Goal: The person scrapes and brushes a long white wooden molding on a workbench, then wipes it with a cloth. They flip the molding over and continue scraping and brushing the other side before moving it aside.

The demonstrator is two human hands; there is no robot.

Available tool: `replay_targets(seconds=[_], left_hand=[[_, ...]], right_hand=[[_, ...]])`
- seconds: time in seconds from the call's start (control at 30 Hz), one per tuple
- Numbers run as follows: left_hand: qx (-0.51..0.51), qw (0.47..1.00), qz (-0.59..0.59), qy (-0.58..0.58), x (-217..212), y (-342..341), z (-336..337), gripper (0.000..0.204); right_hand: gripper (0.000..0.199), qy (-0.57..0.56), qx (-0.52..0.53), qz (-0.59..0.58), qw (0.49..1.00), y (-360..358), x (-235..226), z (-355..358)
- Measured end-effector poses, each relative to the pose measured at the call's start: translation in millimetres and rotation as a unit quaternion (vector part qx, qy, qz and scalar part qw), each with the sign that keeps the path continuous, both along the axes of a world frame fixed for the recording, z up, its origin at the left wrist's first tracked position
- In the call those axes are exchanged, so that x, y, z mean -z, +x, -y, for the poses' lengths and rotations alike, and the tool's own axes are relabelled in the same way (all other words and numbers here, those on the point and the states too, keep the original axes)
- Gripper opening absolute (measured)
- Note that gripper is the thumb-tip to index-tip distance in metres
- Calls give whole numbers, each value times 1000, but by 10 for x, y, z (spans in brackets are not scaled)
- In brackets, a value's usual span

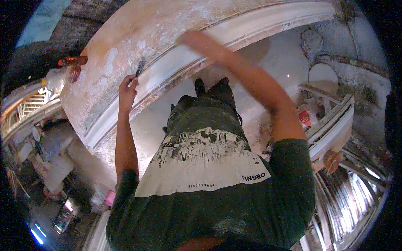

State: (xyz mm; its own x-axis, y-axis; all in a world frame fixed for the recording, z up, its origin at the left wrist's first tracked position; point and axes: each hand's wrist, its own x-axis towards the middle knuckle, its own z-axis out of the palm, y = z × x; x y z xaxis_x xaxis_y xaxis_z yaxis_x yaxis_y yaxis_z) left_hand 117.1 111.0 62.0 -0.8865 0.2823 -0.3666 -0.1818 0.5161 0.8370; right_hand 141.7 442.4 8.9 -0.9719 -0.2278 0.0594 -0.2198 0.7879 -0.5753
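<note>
My left hand is closed around a narrow dark flat tool, which looks like a scraper blade and points up and away from me. It is over the near edge of a long white plaster moulding, which runs in a curve from lower left to upper right. Above the same moulding, further right, is my right hand. Motion smears its fingers, so I cannot tell whether they hold anything.
A broad, stained worktop extends beyond the moulding. Bottles stand at its left end. To the right lie a white moulding piece, a red and white bag and a round pale disc. Long strips are stacked at lower right.
</note>
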Motion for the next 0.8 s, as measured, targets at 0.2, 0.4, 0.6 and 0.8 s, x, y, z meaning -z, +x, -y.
replay_targets(seconds=[0.2, 0.4, 0.6, 0.8], left_hand=[[104, 993, -47, -42, 109, -79, -92, 20], [260, 926, -233, -145, 502, -408, -808, 28], [350, 909, -195, -113, 741, -736, -2163, 34], [403, 874, -219, -162, 887, -906, -1422, 33]], right_hand=[[16, 338, 229, -98, 908, 219, -290, -2485], [21, 4, 357, -23, 934, 687, -1147, -1278], [19, -182, 513, 22, 839, 1294, -1095, -1001], [17, -212, 569, -45, 793, 2212, -939, -1153]])
